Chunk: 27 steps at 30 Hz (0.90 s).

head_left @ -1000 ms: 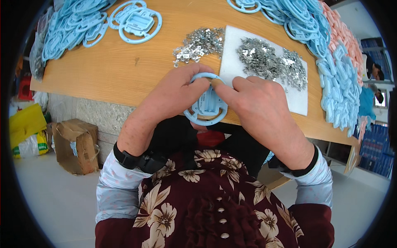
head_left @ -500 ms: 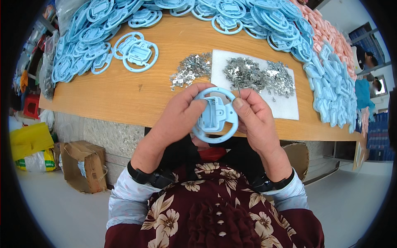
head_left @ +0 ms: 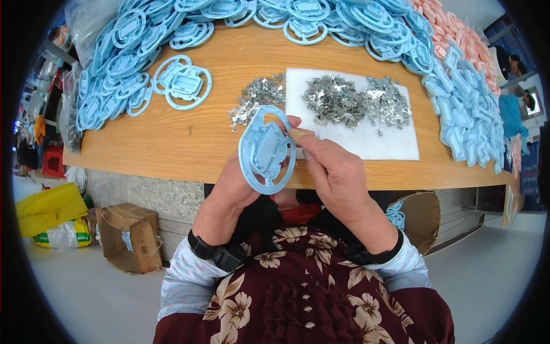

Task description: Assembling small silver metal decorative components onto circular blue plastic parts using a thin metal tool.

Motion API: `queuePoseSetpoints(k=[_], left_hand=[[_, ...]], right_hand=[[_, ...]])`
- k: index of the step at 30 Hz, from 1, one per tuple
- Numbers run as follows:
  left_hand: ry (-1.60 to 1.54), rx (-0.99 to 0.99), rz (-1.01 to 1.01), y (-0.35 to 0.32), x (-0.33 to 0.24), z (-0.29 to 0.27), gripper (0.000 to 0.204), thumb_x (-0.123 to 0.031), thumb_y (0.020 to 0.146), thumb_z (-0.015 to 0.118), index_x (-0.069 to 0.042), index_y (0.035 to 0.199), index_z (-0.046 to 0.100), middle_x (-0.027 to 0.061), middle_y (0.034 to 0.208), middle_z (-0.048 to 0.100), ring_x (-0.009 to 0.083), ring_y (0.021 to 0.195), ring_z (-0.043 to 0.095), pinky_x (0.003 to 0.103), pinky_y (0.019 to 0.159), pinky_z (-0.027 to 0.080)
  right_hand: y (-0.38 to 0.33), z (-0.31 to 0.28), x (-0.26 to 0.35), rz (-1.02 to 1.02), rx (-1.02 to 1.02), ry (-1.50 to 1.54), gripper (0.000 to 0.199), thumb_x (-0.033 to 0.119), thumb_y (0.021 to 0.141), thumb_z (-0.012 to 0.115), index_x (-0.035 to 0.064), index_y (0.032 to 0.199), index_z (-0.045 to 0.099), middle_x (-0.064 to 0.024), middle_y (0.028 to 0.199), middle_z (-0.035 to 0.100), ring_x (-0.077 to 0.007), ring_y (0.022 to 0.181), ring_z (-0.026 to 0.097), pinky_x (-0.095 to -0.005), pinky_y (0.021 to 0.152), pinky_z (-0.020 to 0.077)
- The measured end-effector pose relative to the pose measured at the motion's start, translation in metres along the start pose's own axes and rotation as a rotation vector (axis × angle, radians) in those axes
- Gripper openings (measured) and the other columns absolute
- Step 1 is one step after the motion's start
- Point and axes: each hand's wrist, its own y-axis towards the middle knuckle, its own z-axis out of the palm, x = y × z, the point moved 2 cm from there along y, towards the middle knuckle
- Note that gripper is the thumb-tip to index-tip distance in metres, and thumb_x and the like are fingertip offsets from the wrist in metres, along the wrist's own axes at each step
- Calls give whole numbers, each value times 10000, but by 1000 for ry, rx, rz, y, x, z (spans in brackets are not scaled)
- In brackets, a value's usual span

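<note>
Nearest, at 6 o'clock, is the person's floral shirt (head_left: 335,304), with both forearms reaching up to the front edge of a wooden table (head_left: 212,135). The left hand (head_left: 230,182), at about 7 o'clock from the middle of the work, is closed on a pale blue plastic wheel (head_left: 268,150), holding it from below and behind, up off the tabletop near its front edge. The right hand (head_left: 339,175) comes in from 4 o'clock, its index finger bent toward the wheel's upper right rim and its thumb apart; whether those fingers grip anything there, I cannot tell. Half a second ago the wheel faced up more squarely and the right hand pinched a thin metal piece beside it; now the wheel is tipped steeply and that piece cannot be made out, so the handling seems centred on the rim, though its result is hidden. Just beyond, at 12 o'clock, lies a pile of metal bits (head_left: 258,98); at 2 o'clock, a white mat (head_left: 372,150) bears more bits (head_left: 335,98). Farther off, two loose wheels (head_left: 186,86) lie at 10 o'clock, before a big wheel heap (head_left: 123,74). Blue grips (head_left: 470,123) lie toward 3 o'clock, pink ones (head_left: 458,49) at 2.
</note>
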Motion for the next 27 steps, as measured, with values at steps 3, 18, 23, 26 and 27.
queuePoseSetpoints(k=[3,18,23,26,27], left_hand=[[14,74,-12,4,0,6,477,-288,1027,590,-41,1427,508,185,1380,587,285,1222,618,393,976,548],[175,-54,-102,4,0,18,550,-336,1040,532,32,1443,458,197,1308,615,254,1149,640,357,962,538],[407,-76,-144,-15,-1,16,568,-338,1029,501,24,1458,418,143,1301,586,248,1142,615,377,1011,498],[756,77,116,-27,-26,22,527,-216,934,606,3,1397,481,115,1242,610,227,1146,598,355,1028,456],[863,137,196,-31,-35,27,506,-181,912,631,-1,1368,510,111,1229,615,221,1154,594,346,1025,450]], right_hand=[[-1,1,-4,-40,-19,-6,410,-19,865,645,100,1257,663,-115,821,649,-267,650,674,-372,572,550],[-16,-14,4,-28,98,106,384,147,753,851,78,1088,675,-34,678,560,-179,563,575,-314,520,463],[-25,-22,0,-125,50,231,274,118,810,809,61,1042,677,-25,656,547,-141,494,496,-299,485,396],[-40,-36,-5,100,159,335,141,114,876,761,50,976,685,-13,642,497,-97,547,440,-272,510,354],[-41,-35,-6,142,216,366,130,120,889,752,50,976,685,-8,643,497,-92,557,439,-273,515,356]])
